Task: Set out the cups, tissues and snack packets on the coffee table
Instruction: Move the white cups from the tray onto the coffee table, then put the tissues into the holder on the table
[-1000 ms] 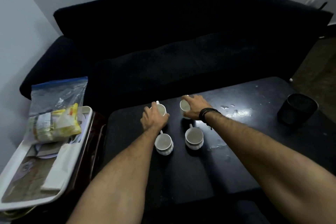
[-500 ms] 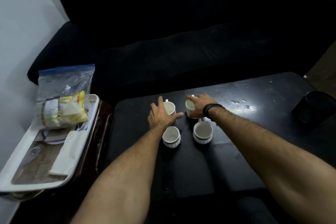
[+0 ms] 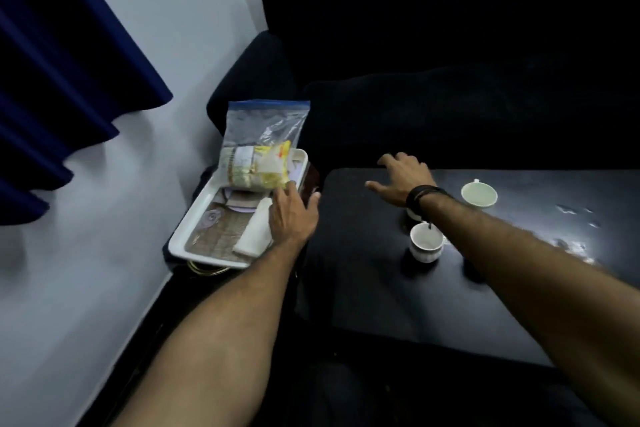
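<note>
White cups stand on the black coffee table [image 3: 374, 288]: one cup [image 3: 426, 242] near my right forearm, another cup [image 3: 479, 194] farther right, and one partly hidden under my right wrist. A clear zip bag of snack packets [image 3: 258, 158] leans in a white tray [image 3: 188, 236] left of the table. Folded white tissues [image 3: 254, 234] lie in the tray. My left hand [image 3: 291, 215] hovers open over the tray's right edge, fingers by the bag and tissues. My right hand [image 3: 407, 175] is open, spread above the table's far left corner, holding nothing.
A black sofa [image 3: 450, 80] runs behind the table. Blue curtains [image 3: 52, 62] hang at the left against a pale wall. The tray rests on a dark side stand between the wall and the table. Wet spots glint on the table's right side.
Both hands have let go of the cups. My left hand moved left to the tray, my right hand followed leftwards. The view has swung left.
</note>
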Demonstrator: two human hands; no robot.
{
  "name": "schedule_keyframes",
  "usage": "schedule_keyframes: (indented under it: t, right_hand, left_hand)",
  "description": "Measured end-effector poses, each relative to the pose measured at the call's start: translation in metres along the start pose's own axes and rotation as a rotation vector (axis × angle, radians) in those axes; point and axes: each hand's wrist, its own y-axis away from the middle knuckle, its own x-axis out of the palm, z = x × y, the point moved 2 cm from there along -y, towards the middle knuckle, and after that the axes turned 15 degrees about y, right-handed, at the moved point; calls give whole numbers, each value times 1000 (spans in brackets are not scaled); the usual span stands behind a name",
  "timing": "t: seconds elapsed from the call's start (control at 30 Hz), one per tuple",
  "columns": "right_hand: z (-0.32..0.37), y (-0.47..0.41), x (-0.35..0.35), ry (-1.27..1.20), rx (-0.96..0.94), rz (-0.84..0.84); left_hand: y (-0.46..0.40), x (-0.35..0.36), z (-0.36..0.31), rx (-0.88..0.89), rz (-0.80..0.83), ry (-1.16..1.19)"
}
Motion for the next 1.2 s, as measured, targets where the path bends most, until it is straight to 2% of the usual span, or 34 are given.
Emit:
schedule_keyframes:
  t: [0.1, 0.27, 0.37, 0.6, 0.73, 0.8, 0.87, 1.0, 1.1, 1.2]
  right_hand:
    - [56, 5, 1, 6, -95, 77]
    - [130, 13, 13, 15, -228, 146]
    - [161, 14, 24, 44, -271, 174]
    - [202, 18, 38, 87, -303, 214]
    - [211, 23, 42, 67, -248, 238]
    - [213, 26, 41, -45, -165, 260]
    - [213, 27, 33, -301, -23, 307]
    - [201, 24, 13, -839, 280, 357]
    - [178, 25, -2, -1043, 396, 223]
    - [148, 30, -21, -1050, 420, 82]
  left_hand:
    - [1, -32, 42, -83, -33, -28]
    - [10, -51, 116, -356, 77, -57]
    - [12, -52, 130, -369, 105, -71]
    - [2, -59, 131, -565, 203, 149]
    - [-1, -62, 128, -609, 125, 389]
    - [-5, -67, 121, -572, 77, 540]
    - [-9, -72, 107, -507, 60, 699]
    - [-3, -79, 65, -421, 151, 1067]
    - [10, -78, 31, -361, 263, 1110]
    - [18, -69, 10, -370, 358, 1119]
